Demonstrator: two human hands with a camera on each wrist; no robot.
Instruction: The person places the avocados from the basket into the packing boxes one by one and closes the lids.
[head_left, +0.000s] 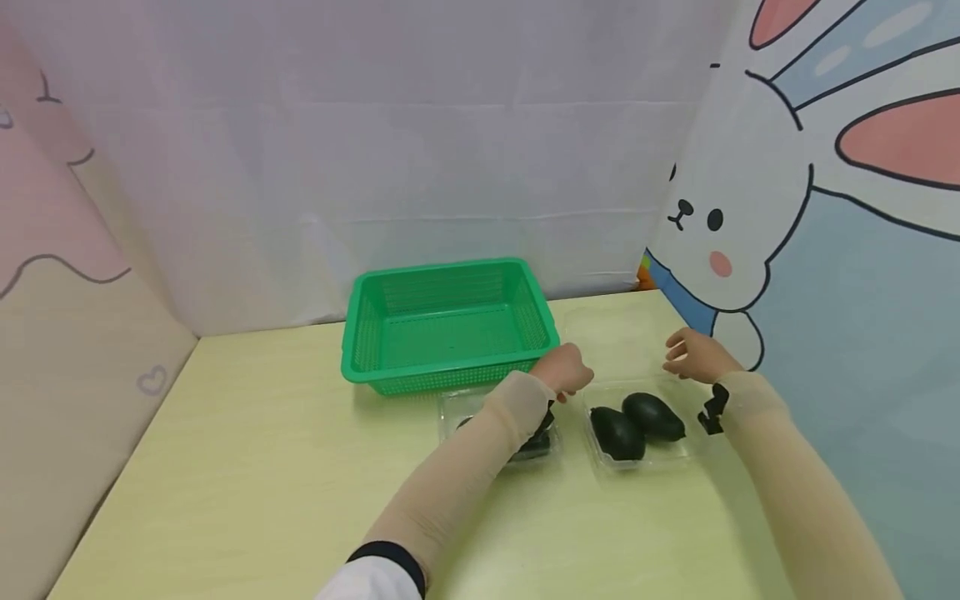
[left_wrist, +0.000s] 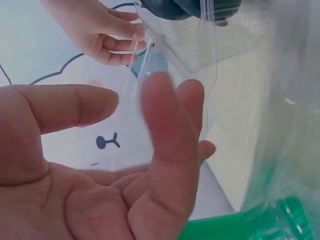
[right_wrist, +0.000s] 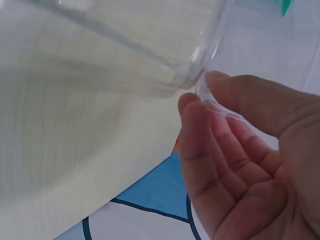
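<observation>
Two dark green avocados lie in a clear plastic box on the right of the table. At the back of this box, my right hand pinches the thin edge of its clear lid between thumb and fingers. My left hand hovers near the box's back left corner, thumb and bent fingers apart with nothing between them. Under my left forearm sits a second clear box with dark contents, mostly hidden by the arm.
A green plastic basket stands at the back of the table, just behind the second box, with nothing seen inside. A white cloth wall closes off the back. The rabbit-printed wall rises close beside my right arm.
</observation>
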